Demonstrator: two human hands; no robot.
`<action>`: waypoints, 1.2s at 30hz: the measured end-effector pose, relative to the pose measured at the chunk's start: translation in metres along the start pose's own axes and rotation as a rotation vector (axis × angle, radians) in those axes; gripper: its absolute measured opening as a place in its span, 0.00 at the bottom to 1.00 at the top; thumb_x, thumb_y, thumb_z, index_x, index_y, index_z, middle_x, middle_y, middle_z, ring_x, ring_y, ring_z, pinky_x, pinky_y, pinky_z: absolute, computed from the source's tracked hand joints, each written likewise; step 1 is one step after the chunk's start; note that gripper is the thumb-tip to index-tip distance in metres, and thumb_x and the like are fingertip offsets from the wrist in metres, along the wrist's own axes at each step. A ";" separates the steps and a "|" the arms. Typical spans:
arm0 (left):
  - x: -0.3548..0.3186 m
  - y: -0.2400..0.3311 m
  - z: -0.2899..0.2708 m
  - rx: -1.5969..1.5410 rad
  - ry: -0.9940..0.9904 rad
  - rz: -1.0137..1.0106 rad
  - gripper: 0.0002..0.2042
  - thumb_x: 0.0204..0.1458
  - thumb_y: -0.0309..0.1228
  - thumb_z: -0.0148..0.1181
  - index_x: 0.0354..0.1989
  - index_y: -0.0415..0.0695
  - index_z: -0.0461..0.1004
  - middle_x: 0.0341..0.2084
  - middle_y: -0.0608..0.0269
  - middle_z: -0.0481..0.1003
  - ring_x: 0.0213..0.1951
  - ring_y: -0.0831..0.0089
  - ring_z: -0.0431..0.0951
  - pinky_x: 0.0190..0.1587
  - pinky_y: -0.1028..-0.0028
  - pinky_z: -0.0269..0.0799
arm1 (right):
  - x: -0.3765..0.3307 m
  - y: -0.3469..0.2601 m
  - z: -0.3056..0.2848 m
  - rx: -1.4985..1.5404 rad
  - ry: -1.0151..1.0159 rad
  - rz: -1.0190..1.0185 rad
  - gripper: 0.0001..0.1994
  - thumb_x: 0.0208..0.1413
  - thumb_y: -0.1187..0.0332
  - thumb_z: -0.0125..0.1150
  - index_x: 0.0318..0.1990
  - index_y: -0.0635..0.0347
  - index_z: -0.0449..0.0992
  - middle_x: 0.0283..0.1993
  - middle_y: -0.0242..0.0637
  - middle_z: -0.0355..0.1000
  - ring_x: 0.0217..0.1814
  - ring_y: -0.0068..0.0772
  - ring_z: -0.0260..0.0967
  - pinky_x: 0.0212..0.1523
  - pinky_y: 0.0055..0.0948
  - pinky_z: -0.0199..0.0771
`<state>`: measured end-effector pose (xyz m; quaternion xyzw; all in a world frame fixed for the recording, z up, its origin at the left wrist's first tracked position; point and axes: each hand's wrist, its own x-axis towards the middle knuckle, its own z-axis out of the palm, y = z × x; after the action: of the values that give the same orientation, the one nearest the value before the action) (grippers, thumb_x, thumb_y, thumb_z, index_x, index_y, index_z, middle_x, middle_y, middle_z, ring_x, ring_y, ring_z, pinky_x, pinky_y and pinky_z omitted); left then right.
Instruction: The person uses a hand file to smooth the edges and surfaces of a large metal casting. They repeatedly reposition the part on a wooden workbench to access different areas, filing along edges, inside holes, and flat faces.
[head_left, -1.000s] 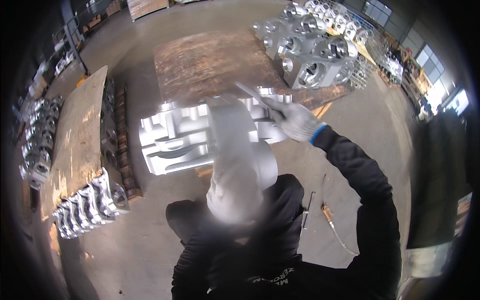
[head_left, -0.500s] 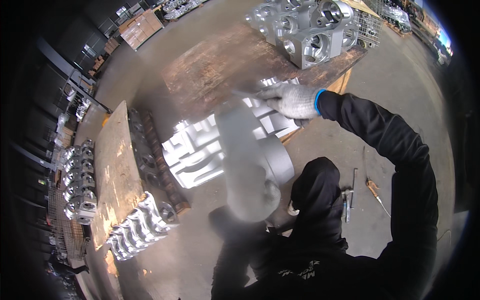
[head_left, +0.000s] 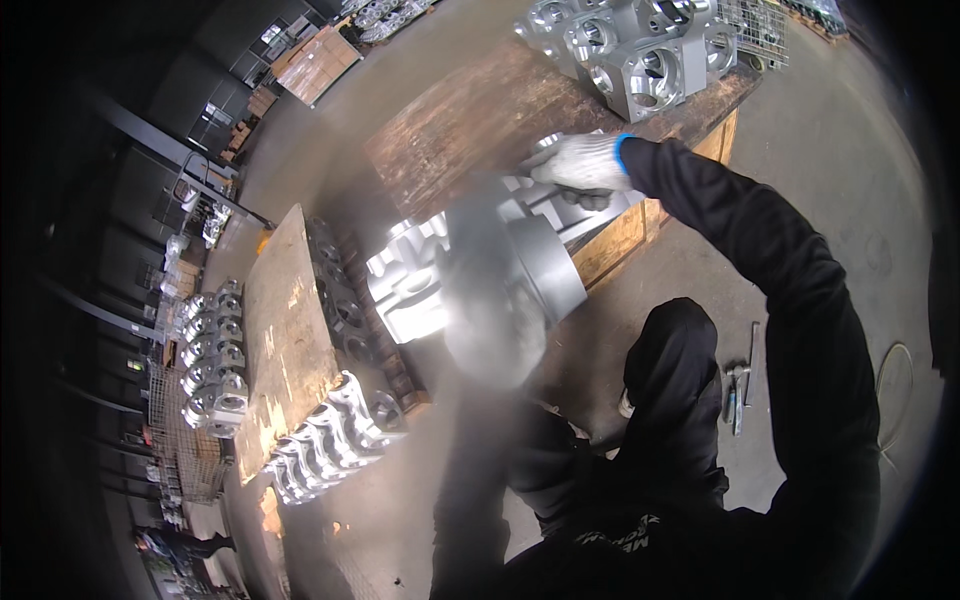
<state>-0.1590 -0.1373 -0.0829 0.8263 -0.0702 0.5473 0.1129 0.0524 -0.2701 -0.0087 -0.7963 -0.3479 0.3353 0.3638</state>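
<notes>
A large silver metal casting (head_left: 412, 290) with ribs, pockets and a round cylindrical end (head_left: 547, 262) lies on the near side of the wooden table. My right hand (head_left: 580, 165), in a pale knit glove with a blue cuff, is closed at the far right part of the casting. Whatever its curled fingers hold, if anything, is hidden. My left hand (head_left: 497, 338), also gloved, is beside the cylindrical end. A grey haze blurs it and the middle of the casting, so its fingers cannot be made out.
Several bored metal castings (head_left: 650, 65) stand on the worn wooden table (head_left: 450, 120). Ribbed castings (head_left: 325, 445) sit by a wooden board (head_left: 285, 345) at left. Hand tools (head_left: 738, 390) lie on the floor near my knee. Another person (head_left: 180, 543) is far off at lower left.
The view has shifted, so most of the surroundings sit farther right. My right hand has moved slightly up and its fingers look more curled. The orange-handled tool on the floor no longer shows.
</notes>
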 end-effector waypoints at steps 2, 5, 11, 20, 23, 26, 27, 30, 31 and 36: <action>0.017 -0.006 0.006 0.026 0.038 -0.087 0.13 0.61 0.25 0.61 0.53 0.39 0.79 0.52 0.47 0.79 0.56 0.49 0.81 0.64 0.55 0.75 | -0.018 0.021 -0.002 0.045 0.180 -0.008 0.25 0.79 0.56 0.46 0.80 0.43 0.64 0.25 0.31 0.69 0.17 0.23 0.70 0.17 0.24 0.75; 0.051 -0.028 0.012 -0.051 -0.048 -0.262 0.10 0.61 0.25 0.61 0.48 0.37 0.81 0.48 0.49 0.81 0.50 0.55 0.83 0.57 0.62 0.77 | -0.037 0.065 0.026 0.257 0.329 -0.168 0.20 0.78 0.59 0.49 0.71 0.51 0.71 0.55 0.45 0.71 0.54 0.40 0.70 0.54 0.38 0.70; 0.116 -0.119 0.058 -0.041 -0.098 -0.407 0.12 0.61 0.33 0.64 0.46 0.38 0.84 0.44 0.46 0.83 0.47 0.48 0.84 0.54 0.58 0.78 | -0.012 0.078 0.190 0.876 0.606 -0.476 0.24 0.78 0.58 0.53 0.76 0.53 0.66 0.49 0.34 0.75 0.46 0.26 0.74 0.46 0.26 0.75; 0.137 -0.182 0.085 -0.132 -0.146 -0.443 0.14 0.62 0.34 0.65 0.46 0.34 0.83 0.44 0.46 0.85 0.47 0.56 0.85 0.55 0.61 0.77 | 0.054 -0.018 0.196 1.534 0.645 -0.550 0.28 0.81 0.59 0.45 0.84 0.40 0.54 0.29 0.28 0.68 0.19 0.19 0.64 0.14 0.24 0.65; 0.137 -0.180 0.082 -0.074 -0.181 -0.501 0.15 0.62 0.34 0.64 0.49 0.33 0.83 0.44 0.47 0.86 0.47 0.56 0.85 0.55 0.62 0.77 | 0.055 -0.024 0.187 1.378 0.889 -0.608 0.27 0.81 0.56 0.46 0.83 0.35 0.55 0.23 0.26 0.64 0.15 0.21 0.60 0.13 0.25 0.63; 0.135 -0.172 0.082 -0.110 -0.142 -0.402 0.15 0.65 0.33 0.59 0.46 0.32 0.84 0.40 0.53 0.86 0.42 0.68 0.83 0.52 0.68 0.76 | 0.057 -0.023 0.182 1.771 0.588 -0.388 0.27 0.81 0.55 0.44 0.83 0.31 0.54 0.22 0.26 0.63 0.14 0.22 0.61 0.13 0.26 0.64; 0.137 -0.169 0.082 -0.134 -0.136 -0.401 0.15 0.65 0.33 0.59 0.46 0.32 0.84 0.40 0.53 0.86 0.42 0.68 0.83 0.51 0.68 0.76 | 0.058 -0.020 0.179 1.901 0.421 -0.129 0.27 0.81 0.54 0.44 0.83 0.29 0.54 0.22 0.26 0.63 0.14 0.23 0.61 0.14 0.26 0.64; 0.138 -0.163 0.081 -0.142 -0.145 -0.431 0.15 0.66 0.33 0.59 0.46 0.32 0.84 0.40 0.53 0.85 0.42 0.68 0.82 0.51 0.68 0.76 | 0.058 -0.008 0.169 1.905 0.316 -0.064 0.25 0.80 0.52 0.45 0.81 0.32 0.57 0.26 0.29 0.67 0.19 0.25 0.65 0.18 0.27 0.69; 0.138 -0.162 0.080 -0.161 -0.136 -0.428 0.15 0.66 0.33 0.59 0.46 0.32 0.84 0.40 0.53 0.85 0.42 0.68 0.82 0.51 0.68 0.76 | 0.056 -0.003 0.166 1.909 0.325 -0.178 0.24 0.80 0.51 0.46 0.78 0.37 0.59 0.31 0.31 0.71 0.23 0.25 0.69 0.23 0.27 0.73; 0.137 -0.167 0.079 -0.309 -0.195 -0.559 0.13 0.67 0.32 0.60 0.50 0.33 0.80 0.43 0.54 0.83 0.45 0.68 0.80 0.52 0.67 0.76 | 0.044 0.003 0.161 1.925 0.184 -0.255 0.24 0.75 0.49 0.57 0.64 0.58 0.72 0.46 0.39 0.82 0.43 0.33 0.82 0.43 0.35 0.83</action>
<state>0.0048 0.0043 -0.0043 0.8352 0.0667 0.3963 0.3754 -0.0496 -0.1806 -0.1060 -0.1379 0.0210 0.3710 0.9181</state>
